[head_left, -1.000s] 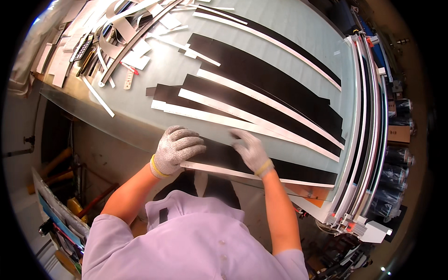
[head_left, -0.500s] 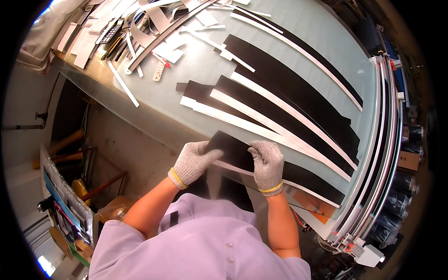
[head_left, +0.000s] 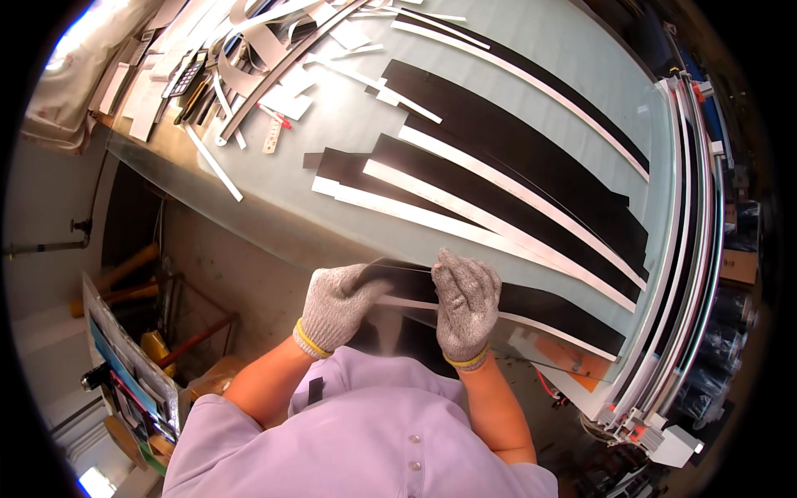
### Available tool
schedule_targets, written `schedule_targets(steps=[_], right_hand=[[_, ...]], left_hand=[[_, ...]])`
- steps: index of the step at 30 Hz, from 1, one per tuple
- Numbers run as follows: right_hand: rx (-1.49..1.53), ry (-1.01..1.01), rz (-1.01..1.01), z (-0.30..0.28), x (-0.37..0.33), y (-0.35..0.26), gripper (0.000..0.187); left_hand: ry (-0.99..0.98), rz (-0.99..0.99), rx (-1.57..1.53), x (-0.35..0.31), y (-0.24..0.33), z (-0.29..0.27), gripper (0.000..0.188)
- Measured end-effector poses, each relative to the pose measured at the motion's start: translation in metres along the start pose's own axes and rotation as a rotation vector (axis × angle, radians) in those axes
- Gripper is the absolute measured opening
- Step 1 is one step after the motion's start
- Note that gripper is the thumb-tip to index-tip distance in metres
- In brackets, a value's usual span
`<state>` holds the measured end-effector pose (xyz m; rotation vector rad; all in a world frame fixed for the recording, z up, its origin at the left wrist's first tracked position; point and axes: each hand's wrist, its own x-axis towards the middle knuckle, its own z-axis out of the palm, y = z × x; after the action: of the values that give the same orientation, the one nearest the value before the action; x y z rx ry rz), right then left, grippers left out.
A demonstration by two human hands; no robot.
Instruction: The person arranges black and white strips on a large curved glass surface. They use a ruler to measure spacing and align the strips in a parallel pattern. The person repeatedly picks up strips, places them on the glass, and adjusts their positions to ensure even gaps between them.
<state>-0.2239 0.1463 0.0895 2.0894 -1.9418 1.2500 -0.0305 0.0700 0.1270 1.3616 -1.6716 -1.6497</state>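
Observation:
Both my hands wear grey knitted gloves with yellow cuffs. My left hand (head_left: 336, 309) grips the left end of a long black strip (head_left: 552, 314) with a white band along its near edge. Farther along the same strip, my right hand (head_left: 466, 307) is closed at its upper edge, thumb and fingertips together. Between the hands the strip is tilted and slightly bent; its right part lies along the table's near edge. Just beyond my hands, more black sheets (head_left: 515, 149) with white bands (head_left: 415, 214) lie overlapping on the pale glass-like table (head_left: 573, 54).
At the far left of the table are a curved metal bar (head_left: 286, 70), paper offcuts (head_left: 290, 101), a calculator (head_left: 188, 73) and a small ruler (head_left: 271, 137). A long rail assembly (head_left: 682, 249) runs along the right side. Leaning boards (head_left: 137, 365) stand at lower left.
The strip's left end has tipped from showing its face to nearly edge-on. My right hand has turned, its fingers pointing more upward, and has shifted slightly left.

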Motion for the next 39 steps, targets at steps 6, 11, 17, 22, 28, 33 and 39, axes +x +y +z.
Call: schedule_targets(steps=[6,11,17,22,28,33,39], right_hand=[[-0.021,-0.015,-0.015,-0.009,0.001,-0.002,0.027],[-0.027,0.045,-0.033,-0.004,0.001,-0.003,0.030],[-0.061,0.029,-0.050,-0.005,0.004,-0.004,0.029],[-0.044,0.018,-0.042,-0.006,0.008,-0.005,0.029],[0.265,0.005,0.121,-0.008,0.022,-0.007,0.026],[0.635,-0.022,0.461,-0.002,0.028,-0.007,0.026],[0.525,-0.155,0.390,-0.010,0.042,-0.006,0.029]], left_hand=[[-0.023,-0.001,0.028,0.000,0.002,0.002,0.021],[-0.019,0.050,-0.019,0.001,-0.004,0.001,0.021],[-0.018,-0.014,-0.017,0.000,-0.001,0.000,0.021],[-0.015,-0.049,-0.049,0.000,0.004,-0.001,0.020],[-0.019,-0.050,-0.040,-0.001,0.002,0.000,0.020],[-0.028,-0.015,0.001,-0.001,0.003,0.000,0.020],[0.006,0.008,0.014,-0.003,0.001,0.002,0.020]])
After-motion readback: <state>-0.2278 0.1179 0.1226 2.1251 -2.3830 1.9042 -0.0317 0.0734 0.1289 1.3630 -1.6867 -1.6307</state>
